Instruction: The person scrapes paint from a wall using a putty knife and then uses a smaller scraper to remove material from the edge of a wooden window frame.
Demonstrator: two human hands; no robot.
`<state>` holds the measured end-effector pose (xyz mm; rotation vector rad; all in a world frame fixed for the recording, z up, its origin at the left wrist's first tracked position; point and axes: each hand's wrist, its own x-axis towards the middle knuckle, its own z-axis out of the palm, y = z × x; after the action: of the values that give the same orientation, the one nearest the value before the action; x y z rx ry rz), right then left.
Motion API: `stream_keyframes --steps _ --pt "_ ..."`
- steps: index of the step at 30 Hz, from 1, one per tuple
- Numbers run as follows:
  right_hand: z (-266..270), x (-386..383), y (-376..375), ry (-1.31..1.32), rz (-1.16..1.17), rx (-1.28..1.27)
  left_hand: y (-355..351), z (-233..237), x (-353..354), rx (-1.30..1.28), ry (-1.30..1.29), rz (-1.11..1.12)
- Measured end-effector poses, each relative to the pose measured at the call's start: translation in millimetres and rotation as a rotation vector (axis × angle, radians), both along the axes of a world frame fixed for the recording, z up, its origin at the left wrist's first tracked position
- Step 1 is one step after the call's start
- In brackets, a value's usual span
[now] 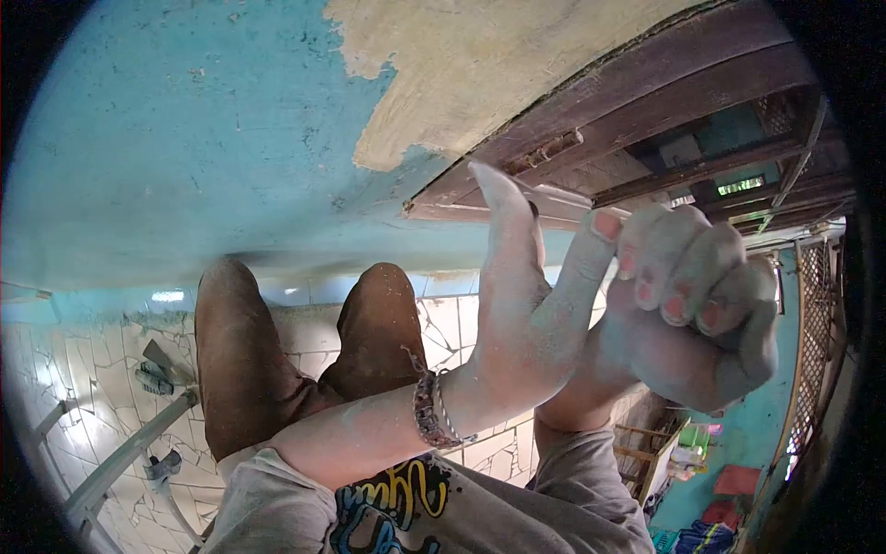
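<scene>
My left hand (535, 314), dusty and with a braided bracelet (430, 411) at the wrist, is raised in front of the blue wall (203, 120). One of its fingers stretches up beside the lower corner of the brown wooden window frame (637, 92). Its thumb is spread to the right, the tip overlapping the fingers of my right hand (692, 277) in this view. A small dark spot shows at the edge of the stretched finger. My right hand is closed, its dusty fingers curled toward the palm with the nails showing; no object shows between them.
A tan patch (443, 74) of bare wall borders the frame. Below are my bent knees (374, 314) over broken-tile flooring (443, 323). Grey metal poles (129, 452) and a small dark tool (159, 367) are at left. A wooden shelf (646, 452) and red items (736, 480) stand at lower right.
</scene>
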<state>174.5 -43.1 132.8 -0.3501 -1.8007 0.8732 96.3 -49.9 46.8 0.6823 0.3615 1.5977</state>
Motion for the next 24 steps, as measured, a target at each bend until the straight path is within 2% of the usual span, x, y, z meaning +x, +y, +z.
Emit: stream_keyframes --steps 2,8,17,24 --pt "0 5 -1 0.013 0.002 0.015 -1 -3 1 0.021 0.097 0.004" --pt "-11 3 3 0.047 0.029 -0.007 0 -7 -3 -0.004 0.017 -0.017" --pt "-23 16 -2 0.201 0.019 0.012 -1 -15 3 0.140 0.278 0.127" --pt "-35 19 -3 0.235 0.015 0.035 1 -24 7 0.116 0.269 0.077"
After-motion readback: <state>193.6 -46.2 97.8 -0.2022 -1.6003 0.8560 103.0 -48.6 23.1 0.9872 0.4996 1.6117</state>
